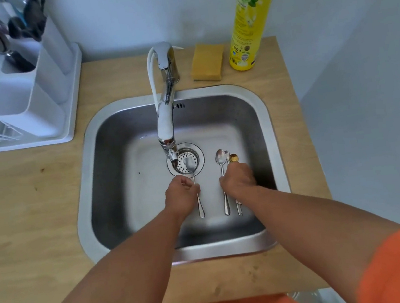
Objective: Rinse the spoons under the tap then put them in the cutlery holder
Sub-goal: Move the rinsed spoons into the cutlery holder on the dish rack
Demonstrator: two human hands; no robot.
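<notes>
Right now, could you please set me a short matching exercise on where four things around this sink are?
Things:
1. sponge
2. soap bottle
3. cutlery holder
4. gold spoon

Places:
A. in the basin, at the right hand
B. on the counter at the far left
C. just right of the tap
D. at the counter's far right corner

Pairs: 1-C, 2-D, 3-B, 4-A

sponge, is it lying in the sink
No, the sponge sits on the wooden counter behind the sink, between the tap and the yellow bottle.
</notes>
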